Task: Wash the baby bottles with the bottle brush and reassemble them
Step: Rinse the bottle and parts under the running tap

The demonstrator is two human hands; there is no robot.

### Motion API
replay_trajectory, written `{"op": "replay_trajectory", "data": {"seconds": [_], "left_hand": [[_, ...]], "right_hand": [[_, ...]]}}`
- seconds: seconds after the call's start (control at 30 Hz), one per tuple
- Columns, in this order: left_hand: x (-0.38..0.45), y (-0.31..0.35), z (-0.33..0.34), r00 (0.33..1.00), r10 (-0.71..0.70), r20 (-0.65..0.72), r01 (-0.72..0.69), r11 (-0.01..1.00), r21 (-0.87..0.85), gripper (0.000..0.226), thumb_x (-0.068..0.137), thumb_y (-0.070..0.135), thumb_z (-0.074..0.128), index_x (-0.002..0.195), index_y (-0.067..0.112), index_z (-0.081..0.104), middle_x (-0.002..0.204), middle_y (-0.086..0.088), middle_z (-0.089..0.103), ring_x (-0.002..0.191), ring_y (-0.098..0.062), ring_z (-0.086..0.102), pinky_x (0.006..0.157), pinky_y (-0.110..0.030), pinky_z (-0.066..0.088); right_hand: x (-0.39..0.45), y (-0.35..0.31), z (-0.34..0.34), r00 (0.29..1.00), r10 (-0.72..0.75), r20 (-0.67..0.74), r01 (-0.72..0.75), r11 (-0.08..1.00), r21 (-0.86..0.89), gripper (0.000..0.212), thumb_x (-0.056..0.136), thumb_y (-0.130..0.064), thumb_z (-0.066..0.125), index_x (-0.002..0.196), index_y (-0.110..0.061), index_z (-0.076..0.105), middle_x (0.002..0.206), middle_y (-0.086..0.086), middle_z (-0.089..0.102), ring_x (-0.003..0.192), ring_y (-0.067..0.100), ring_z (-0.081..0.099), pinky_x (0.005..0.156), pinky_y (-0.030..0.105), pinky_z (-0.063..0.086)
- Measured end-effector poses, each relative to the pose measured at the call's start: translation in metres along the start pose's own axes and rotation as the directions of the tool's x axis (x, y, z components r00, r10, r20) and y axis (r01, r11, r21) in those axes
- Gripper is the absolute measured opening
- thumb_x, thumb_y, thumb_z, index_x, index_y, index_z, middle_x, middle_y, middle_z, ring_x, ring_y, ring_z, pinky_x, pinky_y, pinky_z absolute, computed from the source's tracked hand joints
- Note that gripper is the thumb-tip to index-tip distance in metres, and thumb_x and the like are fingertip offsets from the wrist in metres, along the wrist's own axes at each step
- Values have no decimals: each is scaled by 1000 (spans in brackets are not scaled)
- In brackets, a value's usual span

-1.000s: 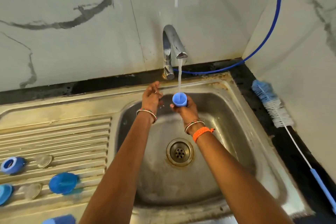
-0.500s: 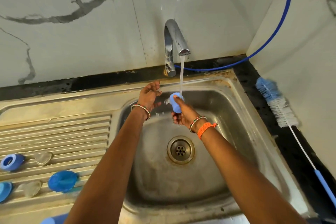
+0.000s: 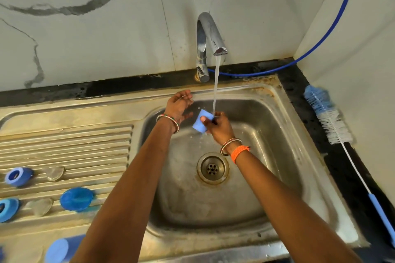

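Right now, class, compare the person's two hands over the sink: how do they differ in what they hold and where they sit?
The right hand grips a small blue cap; the left hand holds nothing, fingers loosely curled. The right hand sits under the running water; the left hand is off to the side of the stream. Both hover above the sink, and both wrists wear bangles.

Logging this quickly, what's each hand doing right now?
Left hand: open, holding nothing.
Right hand: closed on the blue cap under the running water.

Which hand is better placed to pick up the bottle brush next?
Right, probably: the blue-and-white bristled bottle brush lies on the sink's right edge. But the right hand holds a small blue plastic cap; the left hand is empty.
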State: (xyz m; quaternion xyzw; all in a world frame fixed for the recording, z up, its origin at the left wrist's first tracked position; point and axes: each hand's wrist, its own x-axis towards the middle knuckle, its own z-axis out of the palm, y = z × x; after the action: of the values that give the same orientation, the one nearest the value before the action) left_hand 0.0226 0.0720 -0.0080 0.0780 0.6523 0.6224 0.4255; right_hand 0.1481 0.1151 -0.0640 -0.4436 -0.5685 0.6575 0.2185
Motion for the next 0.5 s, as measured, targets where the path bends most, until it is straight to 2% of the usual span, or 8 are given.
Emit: {"op": "replay_trajectory", "data": {"seconds": [0.07,0.17,0.23,0.3,0.37,0.43,0.5], "left_hand": [[0,1,-1,1000,1,-16,-1,1000,3,26,91,-3,51,90,22,60,111,-3,60,104,-18,53,82,-38,47],[4,-1,-1,999,29,-21,-29,1000,3,26,88,-5,53,102,15,63,117,-4,61,105,-17,54,87,-40,45],[6,3,1,999,50,-19,-50,999,12,26,86,-5,55,99,16,63,110,2,63,103,-16,54,89,-42,44],[7,7,5,998,56,-15,-56,998,33,28,85,-5,57,107,13,62,104,2,61,103,-18,55,90,-41,45],[7,11,9,998,56,5,-56,993,100,39,86,-5,56,123,6,57,114,-8,60,104,-17,54,88,-35,44],[10,13,13,996,84,36,-89,982,167,45,85,-9,53,129,2,53,123,-9,60,102,-16,55,84,-31,43],[12,19,17,988,135,69,-147,964,222,43,85,-18,44,127,-11,49,104,2,63,86,-10,54,73,-25,42]], "right_hand": [[-6,0,0,992,-124,-33,108,948,-299,47,78,-13,75,119,-4,53,101,6,62,93,21,60,86,30,49],[-8,-16,-2,915,-392,-99,344,882,-321,39,74,-7,77,111,-6,63,100,5,67,89,16,62,83,22,50],[-7,-25,-2,862,-497,-97,441,831,-339,41,74,-4,76,112,-8,62,100,5,68,88,13,61,83,20,49],[-7,-21,-3,902,-429,-46,372,828,-418,48,74,-4,74,120,-9,60,105,8,69,92,16,62,84,19,46],[-9,-5,-4,955,-297,9,256,807,-532,54,74,-4,73,125,-10,58,111,11,68,98,24,63,78,11,38],[-13,4,-4,960,-276,-46,213,828,-519,37,74,-3,72,110,-6,65,100,14,70,87,26,64,65,11,35],[-15,0,-3,936,-324,-136,244,878,-412,23,75,-1,71,96,-8,68,88,8,71,74,16,60,62,13,39]]}}
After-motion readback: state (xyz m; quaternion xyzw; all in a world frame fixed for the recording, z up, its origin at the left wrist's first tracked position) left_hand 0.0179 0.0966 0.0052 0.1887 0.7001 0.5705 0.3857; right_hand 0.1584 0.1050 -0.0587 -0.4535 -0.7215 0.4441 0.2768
